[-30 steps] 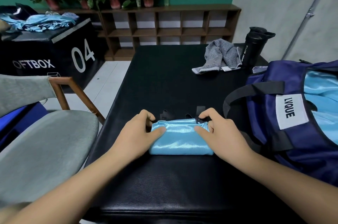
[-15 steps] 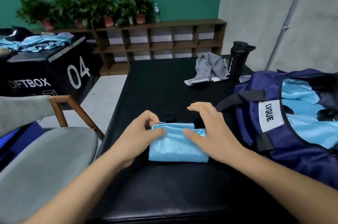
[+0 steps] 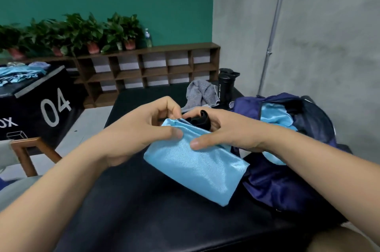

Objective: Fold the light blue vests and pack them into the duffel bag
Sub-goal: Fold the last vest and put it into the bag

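Observation:
A folded light blue vest [image 3: 198, 166] with black straps at its top hangs in the air above the black table [image 3: 156, 214], tilted down to the right. My left hand [image 3: 141, 130] pinches its upper left corner between thumb and fingers. My right hand [image 3: 226, 131] grips its upper right edge, thumb on the front, fingers curled round the black straps. Just right of the vest lies the open navy duffel bag [image 3: 287, 186], with more light blue fabric [image 3: 275, 117] showing inside it.
A grey towel [image 3: 202, 93] and a black sport bottle [image 3: 225, 85] stand at the table's far end. A wooden-framed grey chair [image 3: 26, 153] is on the left. More light blue vests [image 3: 18, 73] lie on a black box marked 04. Shelves with plants line the back wall.
The folded vest lay flat on the table under both hands; now both hands hold it lifted and shifted right toward the duffel bag. The view has tilted upward.

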`<state>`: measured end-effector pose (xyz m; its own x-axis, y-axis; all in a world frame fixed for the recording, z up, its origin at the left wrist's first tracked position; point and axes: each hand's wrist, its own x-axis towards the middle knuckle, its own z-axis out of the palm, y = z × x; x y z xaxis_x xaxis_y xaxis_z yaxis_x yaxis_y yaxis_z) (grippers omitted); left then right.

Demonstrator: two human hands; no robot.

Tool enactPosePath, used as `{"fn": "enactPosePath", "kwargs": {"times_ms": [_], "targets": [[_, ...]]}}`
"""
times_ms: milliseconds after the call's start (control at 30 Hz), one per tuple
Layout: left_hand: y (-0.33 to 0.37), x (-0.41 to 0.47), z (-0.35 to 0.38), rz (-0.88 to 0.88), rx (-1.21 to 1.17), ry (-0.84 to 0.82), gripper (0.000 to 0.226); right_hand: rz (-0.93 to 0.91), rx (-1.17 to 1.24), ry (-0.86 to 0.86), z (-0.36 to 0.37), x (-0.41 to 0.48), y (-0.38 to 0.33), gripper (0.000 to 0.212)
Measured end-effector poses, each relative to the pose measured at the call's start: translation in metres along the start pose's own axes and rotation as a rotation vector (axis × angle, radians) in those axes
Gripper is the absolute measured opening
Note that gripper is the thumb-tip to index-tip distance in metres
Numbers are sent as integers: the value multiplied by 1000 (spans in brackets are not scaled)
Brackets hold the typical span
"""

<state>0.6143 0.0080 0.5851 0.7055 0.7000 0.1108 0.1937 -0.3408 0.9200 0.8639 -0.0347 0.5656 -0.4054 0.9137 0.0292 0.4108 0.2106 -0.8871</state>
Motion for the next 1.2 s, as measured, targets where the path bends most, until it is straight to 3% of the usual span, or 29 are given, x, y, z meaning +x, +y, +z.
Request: {"fn": "enactPosePath", "kwargs": {"times_ms": [300,400,633,733,833,967,1033,1133,1200], "targets": [[7,111,77,120,-50,230,23,126,-202,271,-121,-58,14,60],[-8,152,115,89,113,260,20,209,-303,342,-164,-81,18,40],[-28,217,174,28,718,31,42,369,-532,436,-224,-101,41,23],[-37,228,184,-56,851,-24,51,391,-633,416,-229,-95,51,23],[-43,232,184,-88,935,-7,46,414,-725,360,-226,-84,52,29],[-39,227,162,-74,847,91,35,482,-879,205,-217,-65,53,44],[-37,218,149,-62,767,174,29,472,-917,155,-213,-55,55,34],[-34,204,137,-70,641,290,22,471,-824,101,-209,-41,64,24],[-31,197,133,-84,591,349,18,486,-606,68,-208,-32,73,27]]}}
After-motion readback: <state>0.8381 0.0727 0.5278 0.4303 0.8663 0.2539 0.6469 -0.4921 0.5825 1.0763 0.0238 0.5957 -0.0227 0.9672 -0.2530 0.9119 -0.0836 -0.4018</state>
